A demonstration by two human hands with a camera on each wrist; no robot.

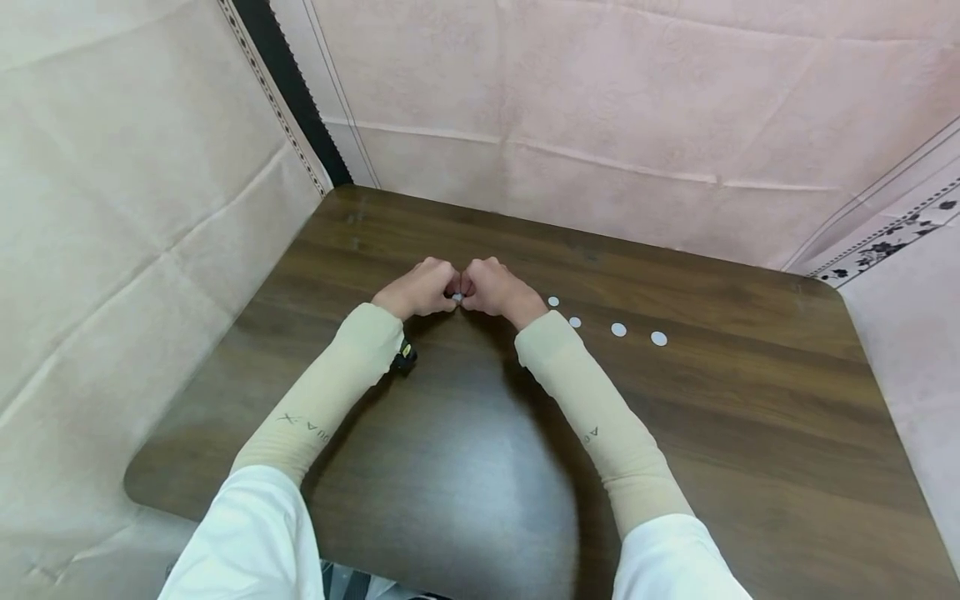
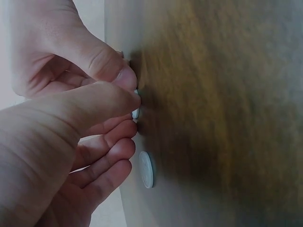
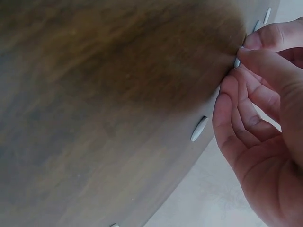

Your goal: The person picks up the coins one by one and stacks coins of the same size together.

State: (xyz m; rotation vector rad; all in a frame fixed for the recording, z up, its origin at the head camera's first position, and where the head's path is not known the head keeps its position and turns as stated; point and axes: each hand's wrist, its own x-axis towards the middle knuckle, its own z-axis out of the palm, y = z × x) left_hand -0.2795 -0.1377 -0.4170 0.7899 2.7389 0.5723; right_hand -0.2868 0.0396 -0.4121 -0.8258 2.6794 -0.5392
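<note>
My left hand (image 1: 422, 288) and right hand (image 1: 497, 287) meet over the far half of the brown table (image 1: 465, 467), fingertips close together. Between them is a small round white disc (image 1: 457, 297), coin-like in size, which both hands pinch by its edges low at the tabletop. In the left wrist view the thumbs partly cover this disc (image 2: 136, 111), and a second white disc (image 2: 147, 169) lies flat beside the left fingers. The right wrist view has the pinched disc (image 3: 237, 62) mostly hidden by the fingertips, with another disc (image 3: 199, 128) lying close to the right hand.
Right of the hands, several similar discs lie spread on the table, among them a disc (image 1: 553, 301) near the right wrist and a disc (image 1: 658, 338) farthest right. Pale cloth (image 1: 600, 117) hangs behind the table and along both sides.
</note>
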